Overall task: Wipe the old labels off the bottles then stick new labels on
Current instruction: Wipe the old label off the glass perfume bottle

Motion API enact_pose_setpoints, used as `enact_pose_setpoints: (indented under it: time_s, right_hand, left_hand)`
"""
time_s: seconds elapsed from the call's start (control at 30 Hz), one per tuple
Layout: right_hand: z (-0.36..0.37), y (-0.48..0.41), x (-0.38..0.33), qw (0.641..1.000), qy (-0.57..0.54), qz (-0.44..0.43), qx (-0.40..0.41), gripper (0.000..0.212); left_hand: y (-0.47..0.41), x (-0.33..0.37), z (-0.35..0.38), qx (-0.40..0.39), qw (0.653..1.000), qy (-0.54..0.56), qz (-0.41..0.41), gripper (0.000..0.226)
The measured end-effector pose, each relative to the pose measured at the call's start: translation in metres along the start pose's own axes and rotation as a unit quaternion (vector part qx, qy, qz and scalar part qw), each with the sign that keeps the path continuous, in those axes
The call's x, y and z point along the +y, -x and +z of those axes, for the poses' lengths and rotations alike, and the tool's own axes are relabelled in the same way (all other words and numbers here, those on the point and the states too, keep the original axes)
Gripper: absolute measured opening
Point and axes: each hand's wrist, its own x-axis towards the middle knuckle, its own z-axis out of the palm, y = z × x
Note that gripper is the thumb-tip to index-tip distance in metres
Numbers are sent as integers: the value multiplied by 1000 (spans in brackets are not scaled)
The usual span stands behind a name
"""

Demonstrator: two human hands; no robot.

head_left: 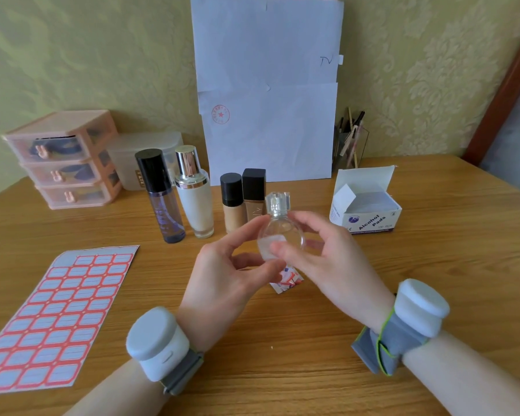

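A small round clear glass bottle (279,229) with a clear square cap is held above the table's middle. My left hand (231,271) pinches its left side and bottom between thumb and fingers. My right hand (321,259) holds the right side, and its thumb presses a white pad (267,244) against the bottle's front. A sheet of red-bordered blank labels (51,319) lies flat at the left. An open box of alcohol pads (367,205) stands at the right. A torn pad wrapper (288,280) lies on the table under my hands.
Behind the hands stand a dark purple bottle (162,199), a white pump bottle (194,196) and two foundation bottles (243,202). Pink drawers (63,163) and a frosted box (135,157) sit at the back left. White papers (267,94) lean on the wall beside a pencil holder (350,142).
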Motion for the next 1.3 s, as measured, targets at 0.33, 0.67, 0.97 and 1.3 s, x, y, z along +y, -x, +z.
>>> enact_pose_setpoints:
  time_s: [0.33,0.67,0.97,1.3]
  right_hand:
    - [2,-1,3,1000,1,-10,22,23]
    - [-4,-3,3,999,-10,-10,41,26]
    - [-5,-4,4,998,-9,-32,53,28]
    - [0,-3,0,996,-44,-41,70,24]
  left_hand:
    - [0,-2,0,0,1000,-14,1,60]
    - [0,-3,2,-7,1000,-12,0,59]
    - [0,-2,4,3,1000,-11,3,59]
    - [1,-4,3,-10,1000,-7,11,58]
